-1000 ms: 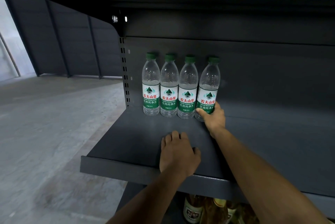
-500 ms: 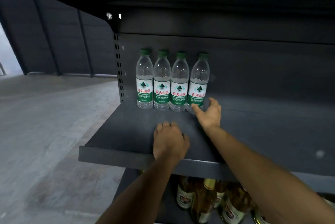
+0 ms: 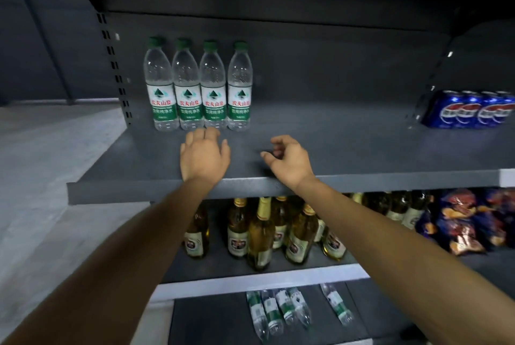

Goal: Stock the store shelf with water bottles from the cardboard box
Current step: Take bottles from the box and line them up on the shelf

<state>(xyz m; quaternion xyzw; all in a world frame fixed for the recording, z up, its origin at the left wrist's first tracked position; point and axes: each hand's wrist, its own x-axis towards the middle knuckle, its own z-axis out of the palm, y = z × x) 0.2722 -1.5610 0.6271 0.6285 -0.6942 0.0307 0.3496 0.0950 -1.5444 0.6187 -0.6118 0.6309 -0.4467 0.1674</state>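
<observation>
At the bottom of the view, nearest the camera, five clear plastic water bottles with green-and-white labels (image 3: 278, 312) lie or lean on the lowest dark shelf board (image 3: 217, 316), four close together and one set apart to the right; the blur there makes it hard to say whether they lie flat. Above them, on the middle shelf, stands a cluster of amber glass bottles with gold foil necks (image 3: 262, 230), and to their right a heap of blue and orange snack bags (image 3: 462, 222).

Both bare forearms reach up from the lower corners to the dark grey metal shelf (image 3: 362, 149). The left hand (image 3: 204, 153) lies palm down over the shelf surface, fingers straight and relaxed, holding nothing; its fingertips (image 3: 207, 132) come just short of the bottle bases. The right hand (image 3: 289, 159) hovers near the front lip of the shelf, fingers loosely curled with the thumb out to the left, and it also holds nothing. The two hands are apart from each other.

Just beyond the left hand, four upright clear water bottles with green caps and green-and-white labels (image 3: 198, 88) stand in a tight row, side by side and touching, at the left end of the shelf against the dark back panel (image 3: 334, 60). Beside them on the left runs the slotted metal upright (image 3: 117, 71). Far to the right, behind a side bracket, a row of blue soda cans (image 3: 471, 110) sits on the neighbouring shelf.
</observation>
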